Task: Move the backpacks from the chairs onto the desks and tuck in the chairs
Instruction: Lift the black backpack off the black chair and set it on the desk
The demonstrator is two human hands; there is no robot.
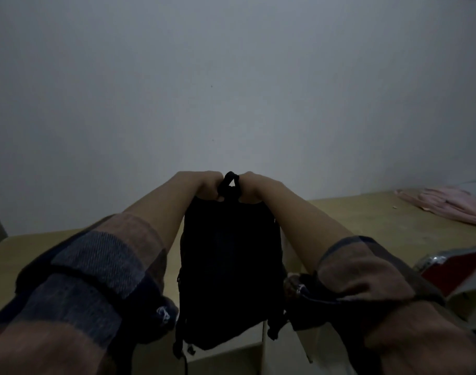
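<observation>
A black backpack [230,269] hangs upright in front of me, over the front edge of a light wooden desk [339,212]. My left hand [204,184] and my right hand [250,185] both grip its top, either side of the carry loop, with fingers closed on the fabric. Both arms reach forward in rolled-up plaid sleeves. Straps dangle from the bag's bottom, near the desk's front edge. I cannot tell whether the bag rests on the desk. No chair shows in this dim view.
A pink garment [447,204] lies on the desk at the far right. A red and silver packet [453,269] sits near the right edge, close to my right sleeve. A plain grey wall [231,77] stands right behind the desk.
</observation>
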